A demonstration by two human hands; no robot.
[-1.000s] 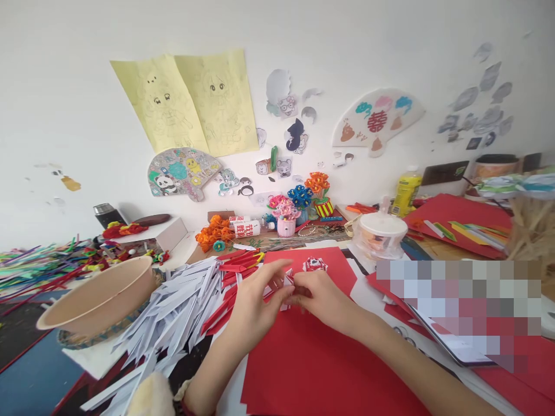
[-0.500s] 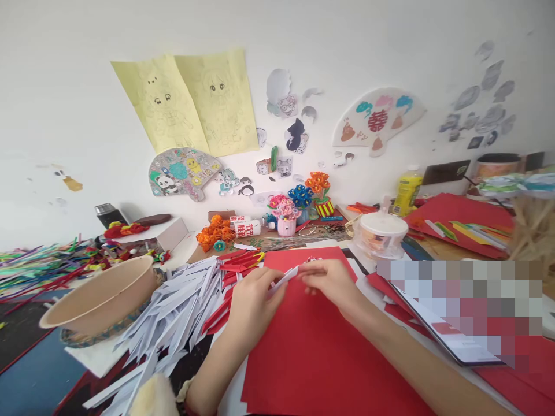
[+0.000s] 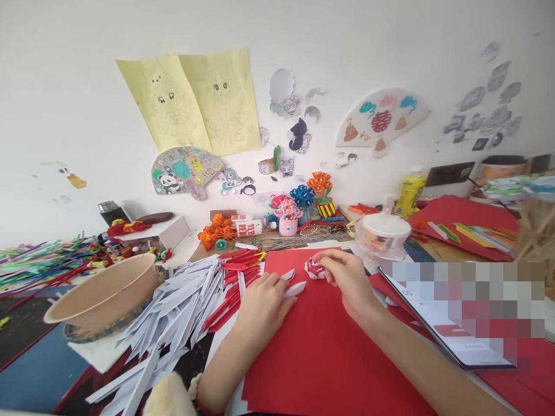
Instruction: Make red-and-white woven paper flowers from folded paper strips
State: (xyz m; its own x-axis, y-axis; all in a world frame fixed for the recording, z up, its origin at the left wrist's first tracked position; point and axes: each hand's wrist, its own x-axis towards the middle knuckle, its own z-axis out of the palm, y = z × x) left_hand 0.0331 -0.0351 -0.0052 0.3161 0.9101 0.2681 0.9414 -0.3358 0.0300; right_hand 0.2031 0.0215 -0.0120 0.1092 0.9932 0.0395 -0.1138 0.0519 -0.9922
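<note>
My left hand rests on the red paper sheet, its fingers curled beside two white folded paper pieces that lie just past its fingertips. My right hand is farther out on the same sheet, with its fingers pinched on a small round red-and-white folded paper piece. Both forearms stretch in from the lower edge of the view.
A heap of white and red folded paper strips lies left of my hands, next to a tan bowl. A phone lies at the right. A clear lidded tub, small paper flower pots, glue bottles and pipe cleaners crowd the back.
My hands have come apart. The right hand moved away from me to the small red-and-white piece, and the left hand lowered onto the red sheet, with the white pieces now lying at its fingertips.
</note>
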